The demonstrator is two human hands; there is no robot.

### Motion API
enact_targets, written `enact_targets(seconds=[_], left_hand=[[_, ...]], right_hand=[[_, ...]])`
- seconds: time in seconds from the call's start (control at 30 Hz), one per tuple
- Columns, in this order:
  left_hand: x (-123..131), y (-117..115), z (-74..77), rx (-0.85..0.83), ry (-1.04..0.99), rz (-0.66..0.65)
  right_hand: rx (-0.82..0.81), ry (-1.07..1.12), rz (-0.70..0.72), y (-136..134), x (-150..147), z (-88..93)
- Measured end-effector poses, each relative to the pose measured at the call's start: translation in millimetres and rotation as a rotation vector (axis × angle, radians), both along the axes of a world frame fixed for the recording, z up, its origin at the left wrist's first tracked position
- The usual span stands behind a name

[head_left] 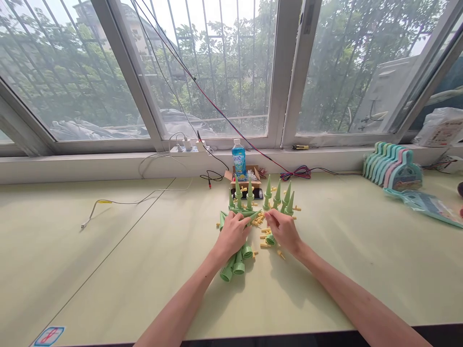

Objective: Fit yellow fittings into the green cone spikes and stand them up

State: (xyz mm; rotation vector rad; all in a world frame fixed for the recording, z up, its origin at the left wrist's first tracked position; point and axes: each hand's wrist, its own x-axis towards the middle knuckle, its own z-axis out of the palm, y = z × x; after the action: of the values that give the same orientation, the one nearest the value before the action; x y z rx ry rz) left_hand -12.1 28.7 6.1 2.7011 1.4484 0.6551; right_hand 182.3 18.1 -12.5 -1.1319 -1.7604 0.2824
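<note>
Several green plastic cones (237, 262) lie in a bundle under my left hand (233, 233), whose fingers curl over their pointed ends. My right hand (284, 229) rests just to the right, fingers pinched together over a scatter of small yellow plastic pegs (262, 233); what it pinches is too small to name. Behind both hands stand more green cones upright (277, 195), some with a yellow peg at the side.
A small cardboard box (249, 180) and a blue-labelled bottle (238, 161) stand by the window sill. Red and black wires (300, 172) and a white cable (119, 202) cross the pale green table (108, 250). Pastel plastic pieces (392, 166) are stacked at the right.
</note>
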Motion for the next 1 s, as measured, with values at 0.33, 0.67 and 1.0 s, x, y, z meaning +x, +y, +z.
enact_targets(seconds=[0.33,0.67,1.0], left_hand=[[2.4,-1.5,0.7,-0.078,0.013,0.029],[3.7,-1.3,-1.4,-0.065,-0.018,0.013],[2.5,-0.1,-4.6,0.021,-0.331,0.0]], right_hand=[[-0.025,-0.157,0.034,1.8,-2.8,-6.4],[-0.03,-0.109,-0.001,5.5,-0.5,-9.6],[0.0,-0.094,-0.086,2.5,1.0,-2.2]])
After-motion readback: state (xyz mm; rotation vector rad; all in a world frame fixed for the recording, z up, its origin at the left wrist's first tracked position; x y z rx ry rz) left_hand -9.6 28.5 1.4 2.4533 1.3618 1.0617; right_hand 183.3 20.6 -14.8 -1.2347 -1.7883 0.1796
